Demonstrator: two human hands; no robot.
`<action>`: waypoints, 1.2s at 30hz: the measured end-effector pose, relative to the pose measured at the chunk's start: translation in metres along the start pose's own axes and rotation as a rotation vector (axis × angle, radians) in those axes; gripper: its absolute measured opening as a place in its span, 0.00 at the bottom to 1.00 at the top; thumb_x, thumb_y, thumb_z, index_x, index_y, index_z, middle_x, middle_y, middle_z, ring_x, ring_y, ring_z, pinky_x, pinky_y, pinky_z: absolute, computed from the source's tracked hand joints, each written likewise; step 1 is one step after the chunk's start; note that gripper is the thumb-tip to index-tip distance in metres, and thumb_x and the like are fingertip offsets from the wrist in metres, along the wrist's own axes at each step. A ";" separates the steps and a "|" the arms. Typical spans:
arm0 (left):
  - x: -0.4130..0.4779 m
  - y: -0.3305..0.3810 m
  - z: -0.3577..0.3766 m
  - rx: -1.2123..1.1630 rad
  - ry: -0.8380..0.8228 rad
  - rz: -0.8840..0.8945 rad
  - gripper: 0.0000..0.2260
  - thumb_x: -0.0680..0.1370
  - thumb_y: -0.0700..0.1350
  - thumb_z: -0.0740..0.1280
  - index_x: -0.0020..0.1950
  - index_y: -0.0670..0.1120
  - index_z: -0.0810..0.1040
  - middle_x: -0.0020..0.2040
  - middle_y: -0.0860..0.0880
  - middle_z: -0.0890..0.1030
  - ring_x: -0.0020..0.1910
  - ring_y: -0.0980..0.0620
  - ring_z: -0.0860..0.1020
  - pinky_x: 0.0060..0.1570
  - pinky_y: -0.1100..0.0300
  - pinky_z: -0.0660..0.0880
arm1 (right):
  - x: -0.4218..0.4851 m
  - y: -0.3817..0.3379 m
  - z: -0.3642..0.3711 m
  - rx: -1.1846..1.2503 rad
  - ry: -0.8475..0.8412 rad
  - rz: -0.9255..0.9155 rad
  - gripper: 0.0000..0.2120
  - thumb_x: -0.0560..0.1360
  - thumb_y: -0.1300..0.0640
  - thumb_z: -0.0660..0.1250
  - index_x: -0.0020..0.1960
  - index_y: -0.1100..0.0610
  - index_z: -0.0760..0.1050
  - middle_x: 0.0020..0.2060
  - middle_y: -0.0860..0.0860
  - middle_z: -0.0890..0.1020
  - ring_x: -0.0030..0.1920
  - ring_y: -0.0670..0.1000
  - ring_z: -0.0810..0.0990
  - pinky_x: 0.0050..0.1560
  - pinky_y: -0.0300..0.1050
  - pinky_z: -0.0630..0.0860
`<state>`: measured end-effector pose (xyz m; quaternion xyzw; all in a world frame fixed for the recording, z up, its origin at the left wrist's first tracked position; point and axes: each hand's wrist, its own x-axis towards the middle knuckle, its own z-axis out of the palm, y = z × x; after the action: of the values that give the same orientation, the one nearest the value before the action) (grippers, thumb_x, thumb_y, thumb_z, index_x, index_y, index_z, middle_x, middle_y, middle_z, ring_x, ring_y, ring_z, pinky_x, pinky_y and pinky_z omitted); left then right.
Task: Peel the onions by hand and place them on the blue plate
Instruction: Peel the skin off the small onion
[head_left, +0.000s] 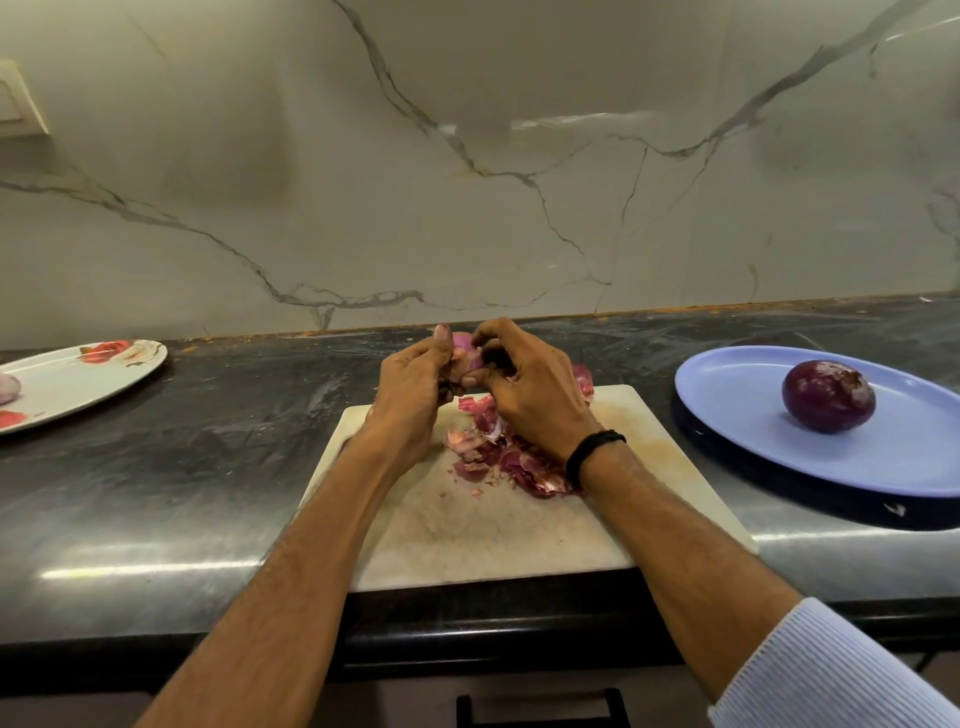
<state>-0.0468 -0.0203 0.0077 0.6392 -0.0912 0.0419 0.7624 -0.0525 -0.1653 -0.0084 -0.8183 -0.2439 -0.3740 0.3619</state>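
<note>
1. One onion (465, 351), partly skinned, sits above the far edge of the cutting board (519, 530).
2. Our left hand (415, 384) grips it, fingers curled round it.
3. Our right hand (524, 395) pinches its skin.
4. Peels (498, 457) lie on the board.
5. Right of the board, on the surface (182, 493), the blue plate (883, 467) carries a peeled onion (828, 396).
6. Left of the board sits a floral plate (78, 379).

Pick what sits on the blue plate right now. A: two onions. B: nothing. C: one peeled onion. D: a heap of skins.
C: a single purple onion rests on the blue plate, while the skins lie on the cutting board.
</note>
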 end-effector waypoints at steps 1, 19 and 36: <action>0.000 0.000 0.001 0.005 -0.006 -0.002 0.16 0.85 0.51 0.61 0.48 0.43 0.84 0.37 0.48 0.84 0.35 0.54 0.78 0.39 0.59 0.73 | 0.000 0.001 0.000 -0.003 0.003 0.001 0.13 0.74 0.65 0.72 0.57 0.59 0.75 0.48 0.53 0.83 0.45 0.46 0.80 0.48 0.22 0.72; -0.002 0.004 0.003 -0.098 -0.009 -0.006 0.15 0.86 0.47 0.58 0.54 0.41 0.82 0.44 0.44 0.85 0.40 0.50 0.82 0.45 0.57 0.81 | 0.001 -0.002 -0.001 0.014 0.013 0.005 0.13 0.74 0.67 0.70 0.58 0.60 0.74 0.48 0.53 0.82 0.45 0.49 0.82 0.48 0.27 0.75; 0.000 0.003 0.002 -0.127 0.021 0.008 0.14 0.86 0.43 0.57 0.58 0.40 0.81 0.46 0.43 0.82 0.36 0.54 0.80 0.36 0.63 0.78 | 0.001 -0.003 0.000 0.016 0.019 0.047 0.08 0.74 0.68 0.71 0.50 0.62 0.74 0.41 0.47 0.77 0.39 0.34 0.76 0.41 0.24 0.70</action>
<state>-0.0471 -0.0217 0.0106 0.5887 -0.0881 0.0456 0.8023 -0.0540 -0.1633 -0.0059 -0.8173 -0.2243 -0.3713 0.3793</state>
